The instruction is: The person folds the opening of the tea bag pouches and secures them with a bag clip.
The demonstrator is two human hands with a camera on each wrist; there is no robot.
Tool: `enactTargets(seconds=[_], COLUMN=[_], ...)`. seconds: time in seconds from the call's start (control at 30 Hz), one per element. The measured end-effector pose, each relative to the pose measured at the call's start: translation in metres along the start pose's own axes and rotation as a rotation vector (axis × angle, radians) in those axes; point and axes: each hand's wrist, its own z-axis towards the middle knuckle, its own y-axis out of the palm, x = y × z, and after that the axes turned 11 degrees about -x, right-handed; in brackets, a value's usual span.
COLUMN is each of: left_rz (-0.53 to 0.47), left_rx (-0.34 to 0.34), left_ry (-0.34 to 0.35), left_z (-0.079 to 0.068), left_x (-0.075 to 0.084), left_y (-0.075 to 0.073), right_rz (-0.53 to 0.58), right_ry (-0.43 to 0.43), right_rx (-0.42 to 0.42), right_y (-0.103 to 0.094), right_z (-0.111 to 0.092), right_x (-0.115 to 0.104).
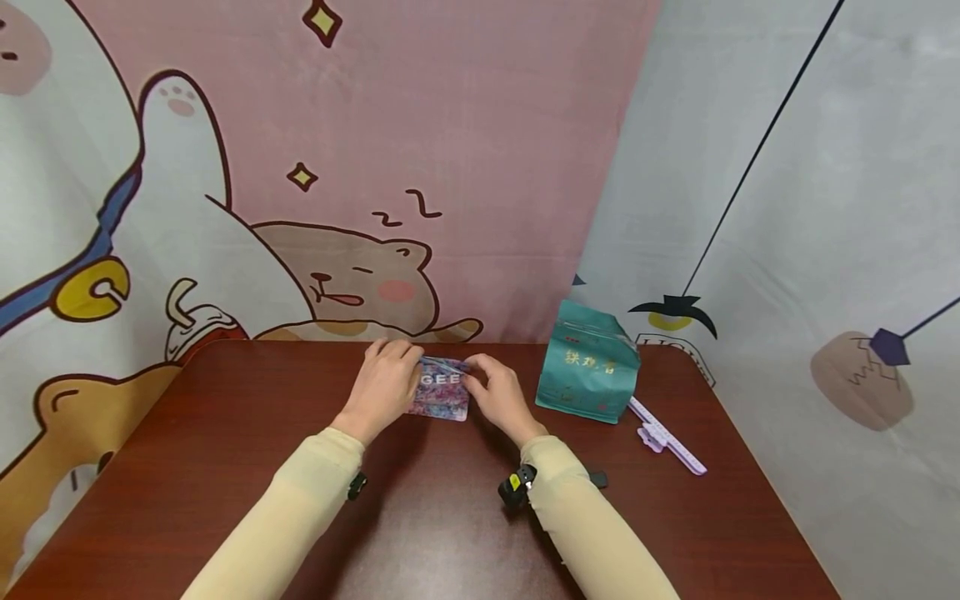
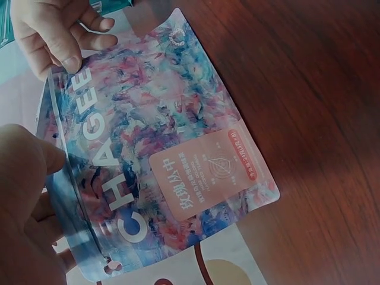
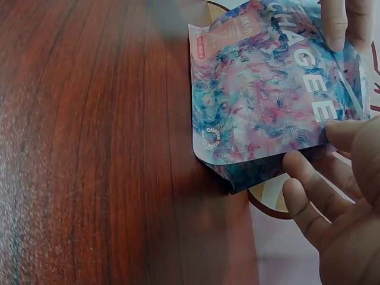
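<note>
A tea pouch point(image 1: 441, 402) with a pink and blue marbled print and white "CHAGEE" lettering stands at the table's far edge, between both hands. In the left wrist view, the left hand point(image 2: 27, 202) grips the pouch's top edge, thumb on the front by the seal strip and fingers behind. The right hand point(image 1: 501, 398) pinches the other top corner. Seen from the right wrist, its thumb point(image 3: 347, 133) presses on the front close to the last letter, with the fingers bent behind the side. A pinkish label point(image 2: 205, 172) sits low on the pouch's front.
To the right of the hands stands a larger teal pouch point(image 1: 588, 367) with gold characters. A pale purple sliding ruler point(image 1: 667, 435) lies beside it. Near the right wrist is a small dark object point(image 1: 597, 479). Behind the brown table point(image 1: 450, 508) hangs a cartoon-printed cloth point(image 1: 480, 167).
</note>
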Motion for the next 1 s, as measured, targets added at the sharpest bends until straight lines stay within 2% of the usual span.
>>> enactTargets(seconds=[0.67,1.0], left_rz=[0.002,0.001], left_rx=[-0.003,0.002], left_ry=[0.01,0.018], left_z=[0.0043,0.0061], left_x=[-0.0026,-0.0009], left_y=[0.0038,0.0035], right_rz=[-0.051,-0.051], right_ry=[-0.068,-0.181], right_rx=[0.053,0.079], right_y=[0.0038,0.0025], right_z=[0.0017,-0.0005], right_x=[0.0004,-0.0043])
